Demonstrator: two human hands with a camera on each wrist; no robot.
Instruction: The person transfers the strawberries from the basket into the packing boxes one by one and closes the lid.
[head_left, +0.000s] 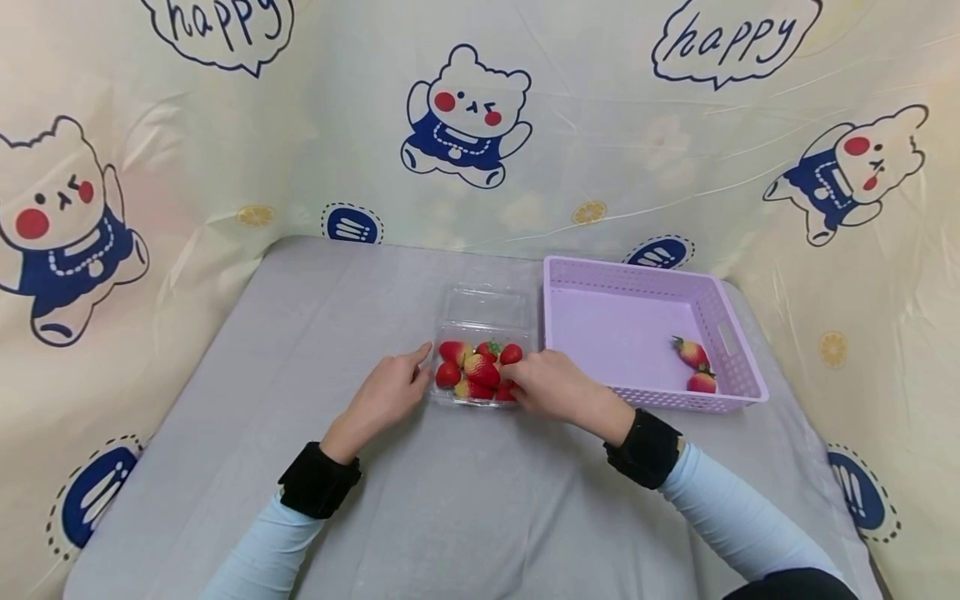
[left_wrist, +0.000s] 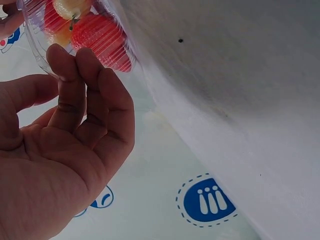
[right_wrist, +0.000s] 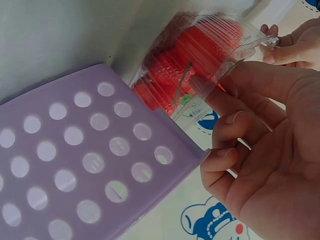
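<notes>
Several red strawberries (head_left: pixel 482 370), some with pale yellowish ends, fill a clear plastic clamshell box (head_left: pixel 472 402). Its hinged lid (head_left: pixel 486 307) stands open at the far side. At the box's left edge is my left hand (head_left: pixel 392 385), pinching the rim between thumb and index finger. My right hand (head_left: pixel 553 382) reaches over the right rim, its thumb and index finger on a strawberry (head_left: pixel 506 391) in the near right corner. The right wrist view shows its other fingers curled outside the box, beside the purple basket (right_wrist: pixel 75 135). The pinching fingertips are partly hidden.
Just right of the box, the shallow purple basket (head_left: pixel 615 321) has perforated walls. Two strawberries (head_left: pixel 692 354) lie at its right side. A grey cloth (head_left: pixel 450 500) covers the table, and a curtain (head_left: pixel 585 150) printed with cartoon bears hangs behind and along the sides.
</notes>
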